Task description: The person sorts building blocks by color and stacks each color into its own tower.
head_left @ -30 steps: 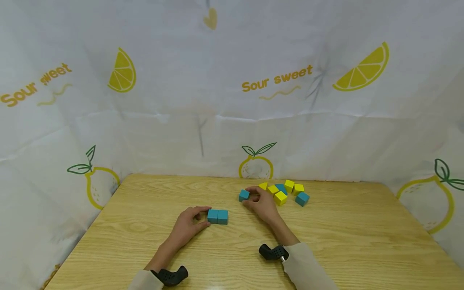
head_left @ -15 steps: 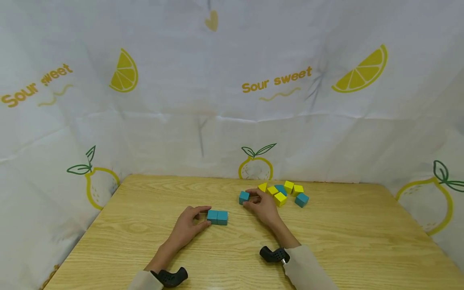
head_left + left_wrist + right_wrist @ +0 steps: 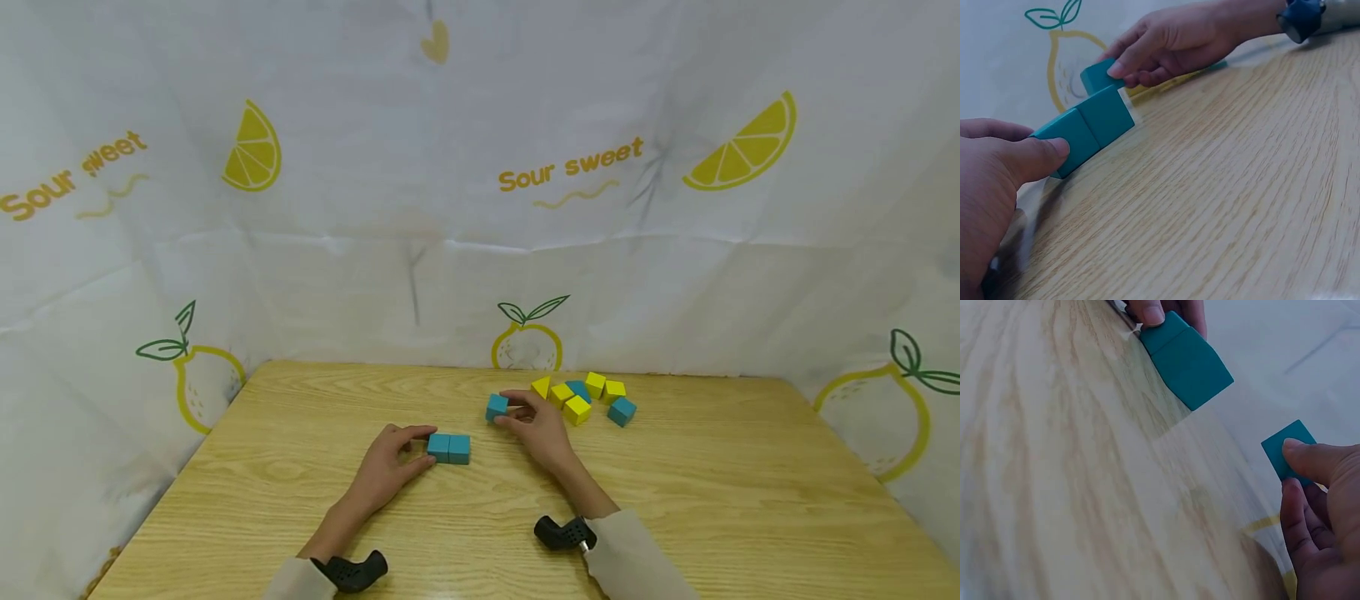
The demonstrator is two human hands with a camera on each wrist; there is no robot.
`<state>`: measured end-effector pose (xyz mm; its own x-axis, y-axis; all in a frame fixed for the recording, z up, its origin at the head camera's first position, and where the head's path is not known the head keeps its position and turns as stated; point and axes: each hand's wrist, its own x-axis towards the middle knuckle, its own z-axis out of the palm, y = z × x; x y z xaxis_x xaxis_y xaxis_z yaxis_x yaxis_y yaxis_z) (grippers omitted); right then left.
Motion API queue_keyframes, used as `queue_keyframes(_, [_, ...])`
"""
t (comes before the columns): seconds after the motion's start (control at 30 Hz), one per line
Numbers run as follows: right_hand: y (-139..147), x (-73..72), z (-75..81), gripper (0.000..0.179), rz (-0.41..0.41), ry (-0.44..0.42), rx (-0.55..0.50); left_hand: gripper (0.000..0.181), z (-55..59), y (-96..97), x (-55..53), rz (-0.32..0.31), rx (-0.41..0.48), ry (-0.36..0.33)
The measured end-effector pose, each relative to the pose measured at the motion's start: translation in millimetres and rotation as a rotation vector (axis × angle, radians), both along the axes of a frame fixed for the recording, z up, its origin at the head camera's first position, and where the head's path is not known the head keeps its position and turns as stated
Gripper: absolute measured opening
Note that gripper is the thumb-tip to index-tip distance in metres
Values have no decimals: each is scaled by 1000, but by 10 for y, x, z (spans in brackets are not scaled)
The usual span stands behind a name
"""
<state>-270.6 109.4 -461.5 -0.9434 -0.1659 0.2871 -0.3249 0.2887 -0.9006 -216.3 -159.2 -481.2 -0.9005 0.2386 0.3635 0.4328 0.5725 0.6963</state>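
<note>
1. White cloth (image 3: 360, 275) printed with lemons and the words "Sour sweet" hangs behind a wood-grained table (image 3: 720, 492). From the head view, a pair of blue cubes (image 3: 448, 449) sits side by side, touching, on the near-middle of the tabletop. The left hand (image 3: 384, 468) pinches the pair's outer cube between thumb and fingers. Farther back and to the right, the right hand (image 3: 542, 429) pinches a single blue cube (image 3: 496, 407), apart from the pair. Just beyond that hand lie yellow blocks (image 3: 577, 409), one of them triangular, a partly hidden blue piece (image 3: 578, 390) and another blue cube (image 3: 622, 412).

2. Left wrist view: the thumb presses the pair's near face while the fingers reach behind it. A thin seam divides the two cubes; their faces look flat, matt and evenly teal, with crisp edges. They should handle as light, rigid and hard to damage, though smooth sides could let the unheld cube slip away from its neighbour.

3. Right wrist view: the right thumb lies on one face of the single cube, with fingertips beneath, leaving a corner exposed. Opposite flat sides seem the best hold. Whether the cube touches the table, I cannot tell.
</note>
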Motion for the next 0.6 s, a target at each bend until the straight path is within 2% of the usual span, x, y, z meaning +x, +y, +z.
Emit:
queue_keyframes(0.2, [-112,226,328,37,64,11,-18,43,-3,1,-4,-4,4,28])
queue_keyframes(0.37, [-188,293,394,36,89,-17,-28,46,-17,-4,-6,-8,16,52])
queue_keyframes(0.6, [-269,335,436,36,127,-25,-28,48,1,-7,1,-59,101,40])
